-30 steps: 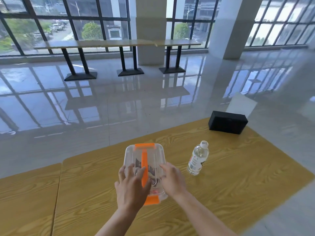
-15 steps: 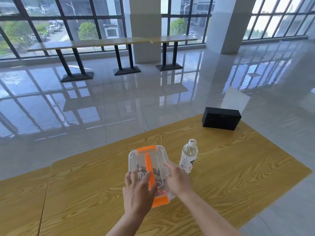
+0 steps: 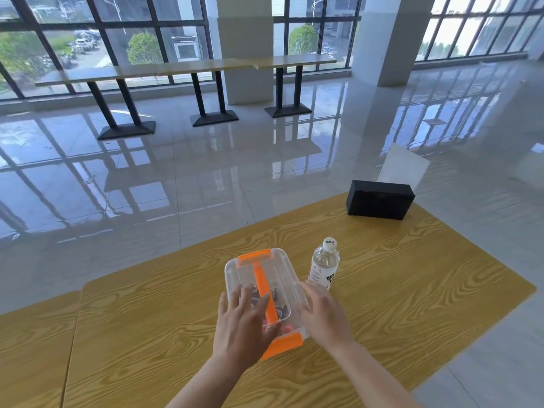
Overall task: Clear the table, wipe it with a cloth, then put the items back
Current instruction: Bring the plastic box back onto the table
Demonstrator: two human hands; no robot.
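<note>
From where I stand, the yellow wood-grain worktop (image 3: 147,334) runs in from the near left, with a seam close to its left end. Toward the middle, the person's left hand (image 3: 244,328) lies flat on a clear plastic box (image 3: 276,272), fingers spread and straight across the near part of the lid. The thumb sits beside the orange handle strip. The box sits on the worktop near its middle, an orange latch at its far end and another at its near end. Dark and reddish bits show through the lid, too blurred to make out. The right hand (image 3: 321,316) rests against the box's right edge, fingers fairly straight and pointing away, not curled round anything. Just right of the box, and beyond that hand, a capped water bottle (image 3: 323,265) stands upright. Well apart at the far right corner sits a black box (image 3: 379,200), with a white sheet (image 3: 403,167) showing just beyond it.
</note>
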